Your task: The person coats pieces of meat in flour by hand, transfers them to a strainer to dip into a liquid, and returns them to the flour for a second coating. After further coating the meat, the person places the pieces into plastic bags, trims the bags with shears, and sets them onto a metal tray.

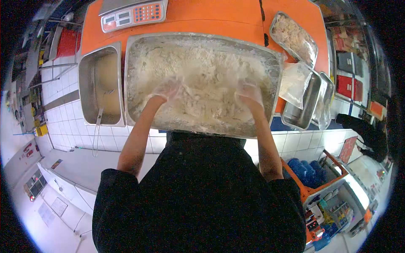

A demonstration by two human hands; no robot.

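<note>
A wide metal tray (pixel 134 80) holds pale, lumpy flour (pixel 206 103). Both of my hands reach into it, in thin clear gloves dusted white. My left hand (pixel 168 89) touches the flour left of the middle, its fingers blurred and partly covered. Farther right, my right hand (pixel 249 90) dips into the flour with its fingers blurred and mostly hidden. Whether either hand grips anything in the flour cannot be made out.
Left of the tray stands a deep metal pan (pixel 84 84) with cloudy liquid and a wire-handled tool (pixel 99 116). A digital scale (pixel 134 17) sits behind on the orange table (pixel 202 21). At right are a pan of pale raw pieces (pixel 293 37), a plastic bag (pixel 294 82) and a metal pan (pixel 301 111).
</note>
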